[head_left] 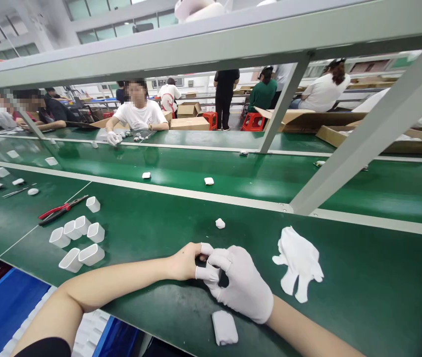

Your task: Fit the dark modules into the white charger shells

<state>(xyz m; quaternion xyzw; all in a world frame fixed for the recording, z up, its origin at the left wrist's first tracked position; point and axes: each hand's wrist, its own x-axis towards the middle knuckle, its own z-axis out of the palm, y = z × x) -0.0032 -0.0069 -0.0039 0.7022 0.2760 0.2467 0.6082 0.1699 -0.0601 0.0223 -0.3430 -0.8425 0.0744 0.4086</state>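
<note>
My left hand point(185, 260) is bare apart from white finger cots on its fingertips. A white glove covers my right hand point(242, 285). The two meet above the near side of the green bench, fingers curled and pressed together. Whatever sits between the fingertips is mostly hidden, so I cannot make it out. Just below them lies a folded white bundle point(225, 327). A crumpled white scrap point(220, 223) rests beyond my hands, and a loose white glove point(300, 263) is spread flat to the right.
Several white plastic cups point(91, 254) stand at left near red-handled pliers point(62, 210). Small white pieces point(208, 181) lie on the green belt point(177, 166) behind a pale rail. A slanted metal post point(367, 124) rises at right. A co-worker point(140, 114) sits across the line.
</note>
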